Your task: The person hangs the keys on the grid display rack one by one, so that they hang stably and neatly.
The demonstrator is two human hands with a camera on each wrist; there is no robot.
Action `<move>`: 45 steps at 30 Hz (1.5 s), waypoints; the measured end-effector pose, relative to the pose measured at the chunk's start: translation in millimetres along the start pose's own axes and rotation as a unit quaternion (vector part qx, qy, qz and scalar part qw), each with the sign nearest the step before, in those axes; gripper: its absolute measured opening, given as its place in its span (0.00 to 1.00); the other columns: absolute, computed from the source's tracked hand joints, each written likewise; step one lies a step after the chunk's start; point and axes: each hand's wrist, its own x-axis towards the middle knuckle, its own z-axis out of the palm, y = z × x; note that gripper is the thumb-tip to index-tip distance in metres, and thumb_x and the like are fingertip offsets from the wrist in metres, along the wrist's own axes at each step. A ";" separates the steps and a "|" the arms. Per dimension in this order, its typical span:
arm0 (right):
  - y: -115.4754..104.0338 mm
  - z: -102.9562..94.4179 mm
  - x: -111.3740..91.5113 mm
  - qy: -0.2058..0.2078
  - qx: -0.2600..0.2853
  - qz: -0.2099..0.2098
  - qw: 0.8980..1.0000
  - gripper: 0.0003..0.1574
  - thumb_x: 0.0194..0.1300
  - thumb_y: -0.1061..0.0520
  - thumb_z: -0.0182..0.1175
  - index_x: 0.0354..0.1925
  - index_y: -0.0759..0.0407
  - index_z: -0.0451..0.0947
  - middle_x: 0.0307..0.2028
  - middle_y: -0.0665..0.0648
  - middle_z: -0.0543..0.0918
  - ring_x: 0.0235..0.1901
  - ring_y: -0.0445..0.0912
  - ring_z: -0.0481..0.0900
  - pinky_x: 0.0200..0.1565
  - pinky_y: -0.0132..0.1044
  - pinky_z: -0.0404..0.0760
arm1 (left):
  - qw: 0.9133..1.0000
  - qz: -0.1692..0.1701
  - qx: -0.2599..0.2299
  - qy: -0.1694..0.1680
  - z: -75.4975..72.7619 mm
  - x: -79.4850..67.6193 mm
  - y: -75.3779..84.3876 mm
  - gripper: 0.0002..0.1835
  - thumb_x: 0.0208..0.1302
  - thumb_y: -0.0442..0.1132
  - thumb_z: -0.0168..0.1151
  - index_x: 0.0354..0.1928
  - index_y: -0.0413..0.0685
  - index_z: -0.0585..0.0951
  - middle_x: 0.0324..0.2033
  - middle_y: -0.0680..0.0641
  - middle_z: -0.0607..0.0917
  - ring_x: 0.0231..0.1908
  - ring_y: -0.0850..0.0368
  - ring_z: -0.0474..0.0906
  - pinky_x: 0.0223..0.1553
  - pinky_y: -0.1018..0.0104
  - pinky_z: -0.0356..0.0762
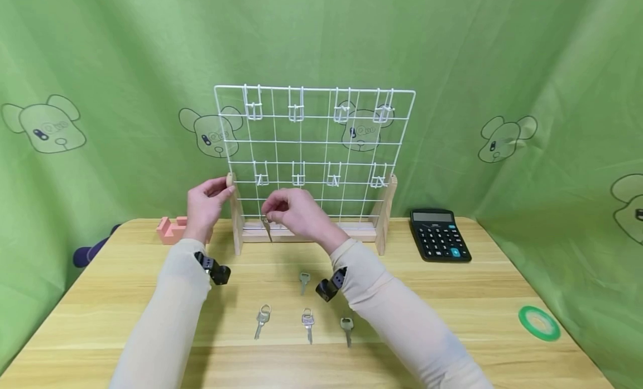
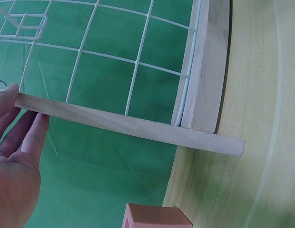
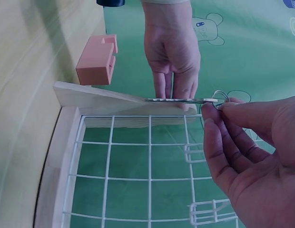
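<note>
A white wire grid rack (image 1: 321,90) with several small hooks stands in a wooden base. My left hand (image 1: 205,205) grips the top of its left wooden post (image 2: 123,124), thumb on one side and fingers on the other. In front of the rack's lower left part, my right hand (image 1: 303,213) pinches a key (image 3: 178,100) by its metal ring (image 3: 220,97). The key's blade hangs downward, apart from the hooks. Several more keys lie on the table nearer me, among them one below the right hand (image 3: 257,142) and a ringed key (image 1: 262,321).
A pink tape dispenser (image 1: 172,230) sits behind my left forearm. On the right are a black calculator (image 1: 439,235) and a green roll of tape (image 1: 540,323). A green curtain (image 1: 321,37) hangs behind the wooden table (image 1: 251,366).
</note>
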 end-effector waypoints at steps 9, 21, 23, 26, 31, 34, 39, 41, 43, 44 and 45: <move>-8.7 -9.6 2.0 0.020 0.004 0.003 1.000 0.07 0.65 0.66 0.63 0.40 0.57 0.83 0.35 0.52 0.82 0.36 0.45 0.79 0.40 0.32 0.83 | 1.000 -0.007 0.000 -0.001 0.1 -0.6 -0.1 0.23 0.65 0.33 0.66 0.61 0.41 0.77 0.56 0.40 0.80 0.55 0.50 0.77 0.59 0.64 0.76; -20.2 -22.6 11.5 0.045 0.028 0.005 0.999 0.08 0.65 0.67 0.63 0.41 0.58 0.82 0.35 0.53 0.82 0.37 0.48 0.80 0.41 0.33 0.83 | 1.000 -0.002 0.004 -0.002 -0.3 -1.2 0.9 0.22 0.65 0.32 0.66 0.61 0.40 0.77 0.57 0.39 0.80 0.56 0.50 0.77 0.59 0.65 0.76; -20.1 -24.9 13.3 0.050 0.028 0.012 0.998 0.07 0.65 0.67 0.63 0.41 0.57 0.82 0.35 0.53 0.82 0.37 0.48 0.79 0.41 0.33 0.83 | 1.000 -0.001 0.002 -0.002 -0.1 -0.9 0.7 0.22 0.64 0.32 0.66 0.61 0.40 0.77 0.57 0.39 0.80 0.56 0.50 0.77 0.59 0.65 0.76; -21.1 -28.4 15.4 0.056 0.029 0.020 0.998 0.07 0.65 0.66 0.63 0.41 0.58 0.82 0.36 0.53 0.82 0.37 0.48 0.79 0.40 0.33 0.83 | 1.000 0.000 0.001 -0.004 -0.2 -0.8 0.7 0.23 0.64 0.31 0.66 0.61 0.40 0.76 0.57 0.39 0.80 0.56 0.50 0.77 0.59 0.65 0.75; -26.4 -33.2 18.6 0.057 0.031 0.015 0.998 0.08 0.65 0.67 0.63 0.43 0.62 0.82 0.36 0.55 0.81 0.38 0.50 0.79 0.40 0.33 0.84 | 1.000 0.001 0.000 -0.004 -0.5 -0.7 0.7 0.23 0.65 0.31 0.65 0.61 0.40 0.76 0.58 0.39 0.79 0.56 0.50 0.76 0.59 0.65 0.75; -29.7 -35.7 19.9 0.060 0.023 0.012 0.998 0.08 0.65 0.67 0.63 0.43 0.61 0.82 0.36 0.54 0.81 0.38 0.49 0.79 0.40 0.33 0.83 | 1.000 0.006 -0.002 -0.003 -0.1 -0.4 0.8 0.22 0.64 0.31 0.65 0.61 0.40 0.77 0.57 0.39 0.79 0.56 0.50 0.77 0.59 0.66 0.75; -33.3 -38.8 21.8 0.067 0.015 0.008 0.998 0.07 0.65 0.66 0.63 0.42 0.59 0.82 0.36 0.53 0.81 0.37 0.46 0.78 0.39 0.33 0.83 | 1.000 0.009 0.002 -0.003 0.9 -0.6 -0.2 0.22 0.64 0.31 0.66 0.60 0.40 0.77 0.57 0.39 0.80 0.56 0.50 0.77 0.59 0.66 0.76; -34.3 -39.6 22.8 0.069 0.019 0.004 0.997 0.07 0.65 0.66 0.63 0.42 0.59 0.82 0.36 0.53 0.82 0.37 0.46 0.78 0.39 0.33 0.83 | 1.000 0.007 0.003 -0.002 0.8 -1.0 -0.4 0.22 0.64 0.31 0.66 0.61 0.40 0.77 0.57 0.39 0.80 0.56 0.50 0.77 0.59 0.66 0.75; -35.3 -40.2 24.0 0.071 0.020 0.001 0.997 0.08 0.65 0.67 0.63 0.43 0.60 0.82 0.36 0.53 0.82 0.37 0.46 0.79 0.40 0.33 0.83 | 1.000 0.006 0.002 -0.001 0.4 -1.3 -0.4 0.22 0.64 0.31 0.66 0.61 0.40 0.77 0.57 0.39 0.80 0.56 0.50 0.77 0.59 0.66 0.75; -35.9 -40.5 24.5 0.071 0.020 0.000 0.997 0.08 0.65 0.66 0.63 0.43 0.59 0.82 0.36 0.52 0.82 0.37 0.46 0.79 0.40 0.33 0.83 | 1.000 0.004 0.002 0.000 0.3 -1.4 -0.5 0.23 0.64 0.31 0.66 0.61 0.40 0.77 0.57 0.39 0.80 0.56 0.50 0.77 0.59 0.66 0.75; -36.6 -40.8 24.9 0.071 0.020 0.000 0.997 0.08 0.65 0.66 0.63 0.43 0.59 0.82 0.36 0.52 0.82 0.37 0.46 0.79 0.40 0.32 0.83 | 1.000 0.004 0.002 0.000 -0.1 -1.6 -0.3 0.23 0.64 0.31 0.66 0.61 0.41 0.77 0.57 0.39 0.79 0.56 0.50 0.76 0.59 0.65 0.75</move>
